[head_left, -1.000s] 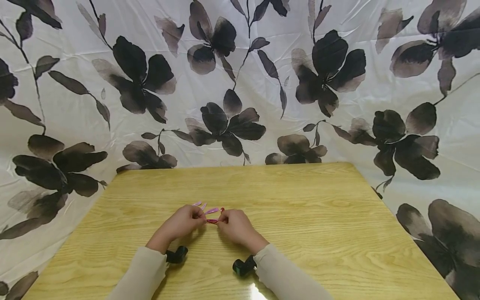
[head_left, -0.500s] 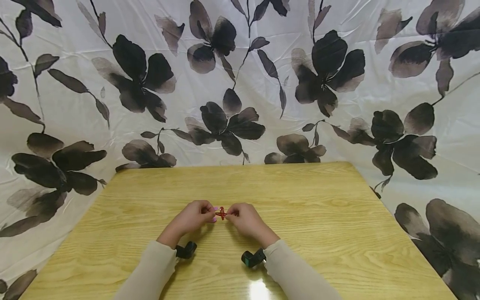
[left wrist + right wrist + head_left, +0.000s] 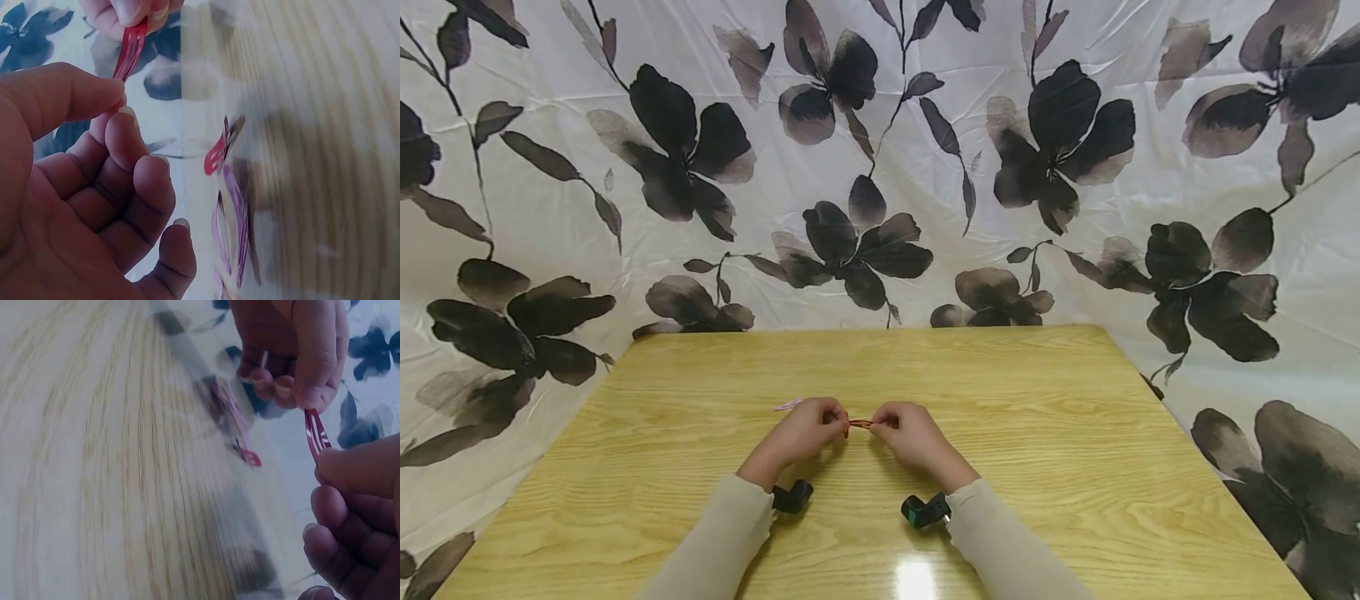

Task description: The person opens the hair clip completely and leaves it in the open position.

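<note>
Between my two hands, a red snap hair clip [image 3: 860, 423] is held up above the table. My left hand [image 3: 805, 431] pinches one end of it between thumb and forefinger. At the other end, the thumb and forefinger of my right hand [image 3: 915, 435] grip it too. Both wrist views show the slots in the held red clip, its ends covered by fingertips. Lower down, a second red clip [image 3: 215, 156] lies on the table near several pink-purple clips [image 3: 236, 225]. In the head view my left hand covers most of these, leaving one pink clip [image 3: 787, 405] showing.
The wood-grain table [image 3: 1037, 467] spreads out on all sides of the hands. Behind it hangs a white cloth [image 3: 955, 250] with dark flowers. Black wrist cameras, such as the left one [image 3: 793, 497], sit low over the tabletop under each wrist.
Both hands have moved to the right with the red clip pinched between them. The left hand now hides most of the pink clips that showed earlier.
</note>
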Available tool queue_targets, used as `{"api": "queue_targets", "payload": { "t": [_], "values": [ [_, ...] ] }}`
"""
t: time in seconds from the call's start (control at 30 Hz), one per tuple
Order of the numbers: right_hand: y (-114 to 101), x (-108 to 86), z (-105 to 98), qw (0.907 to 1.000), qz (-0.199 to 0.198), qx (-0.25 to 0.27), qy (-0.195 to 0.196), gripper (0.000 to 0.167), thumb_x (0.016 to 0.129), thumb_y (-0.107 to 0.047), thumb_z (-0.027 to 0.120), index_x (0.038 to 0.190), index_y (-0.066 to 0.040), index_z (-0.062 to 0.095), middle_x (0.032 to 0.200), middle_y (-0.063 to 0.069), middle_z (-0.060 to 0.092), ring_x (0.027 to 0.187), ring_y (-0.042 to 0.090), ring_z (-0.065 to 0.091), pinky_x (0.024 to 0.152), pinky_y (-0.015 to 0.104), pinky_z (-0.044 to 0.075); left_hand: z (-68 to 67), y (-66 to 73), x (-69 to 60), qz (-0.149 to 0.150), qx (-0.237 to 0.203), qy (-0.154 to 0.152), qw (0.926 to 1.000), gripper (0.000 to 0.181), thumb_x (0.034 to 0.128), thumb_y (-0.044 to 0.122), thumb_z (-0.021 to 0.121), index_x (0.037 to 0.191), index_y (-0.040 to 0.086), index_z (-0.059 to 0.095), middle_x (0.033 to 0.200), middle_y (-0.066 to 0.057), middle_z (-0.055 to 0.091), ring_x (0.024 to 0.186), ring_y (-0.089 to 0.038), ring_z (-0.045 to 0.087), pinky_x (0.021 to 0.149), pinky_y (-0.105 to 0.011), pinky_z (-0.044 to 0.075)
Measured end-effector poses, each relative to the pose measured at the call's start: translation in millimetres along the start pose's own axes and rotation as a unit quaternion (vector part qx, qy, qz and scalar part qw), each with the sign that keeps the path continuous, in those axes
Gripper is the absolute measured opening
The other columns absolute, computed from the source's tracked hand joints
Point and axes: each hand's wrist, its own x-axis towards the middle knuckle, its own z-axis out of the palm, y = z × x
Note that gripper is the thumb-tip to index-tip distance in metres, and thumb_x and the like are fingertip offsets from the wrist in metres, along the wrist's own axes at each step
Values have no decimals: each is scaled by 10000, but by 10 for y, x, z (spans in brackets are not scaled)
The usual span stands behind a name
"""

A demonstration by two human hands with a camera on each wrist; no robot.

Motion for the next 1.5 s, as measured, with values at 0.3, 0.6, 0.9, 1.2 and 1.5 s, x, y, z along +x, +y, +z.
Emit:
{"api": "queue_targets", "payload": {
  "t": [0.3, 0.6, 0.9, 1.2, 1.5],
  "values": [
    [126, -24, -73, 9999, -49, 120, 82, 73, 946, -226, 636, 930, -180, 691, 901, -33, 655, 774, 130, 545, 689, 295, 459, 119, 55, 33, 24, -53, 33, 10000, 136, 971, 184, 574, 940, 74, 648, 832, -80, 624, 638, -156, 498, 567, -293, 429],
    [209, -48, -149, 9979, -43, 619, 186, 113, 960, -242, 613, 961, -169, 699, 912, -9, 657, 783, 146, 554, 685, 308, 470, 178, 84, 62, 177, -152, -24, 9997, 164, 981, 208, 564, 968, 71, 653, 836, -96, 622, 619, -151, 478, 556, -293, 418],
    [264, -52, -195, 9945, -139, 983, 322, 155, 959, -255, 614, 990, -138, 711, 926, 16, 672, 785, 145, 544, 684, 295, 464, 205, 133, 70, 199, -244, 157, 9994, 159, 981, 260, 575, 982, 118, 647, 862, -64, 617, 654, -161, 493, 582, -305, 423],
    [288, -64, -190, 9935, -32, 1060, 412, 187, 961, -285, 608, 991, -139, 721, 935, 93, 680, 773, 155, 521, 677, 289, 445, 242, 145, 98, 132, -416, 282, 9986, 122, 979, 240, 581, 986, 139, 647, 907, -58, 628, 693, -169, 504, 618, -306, 429],
    [296, -93, -221, 9939, -18, 944, 570, 201, 955, -323, 609, 993, -161, 723, 925, 102, 684, 739, 157, 513, 642, 285, 437, 270, 164, 83, 202, -683, 325, 9969, 175, 981, 229, 580, 1044, 89, 665, 989, -73, 649, 798, -172, 530, 702, -311, 442]
  ]
}}
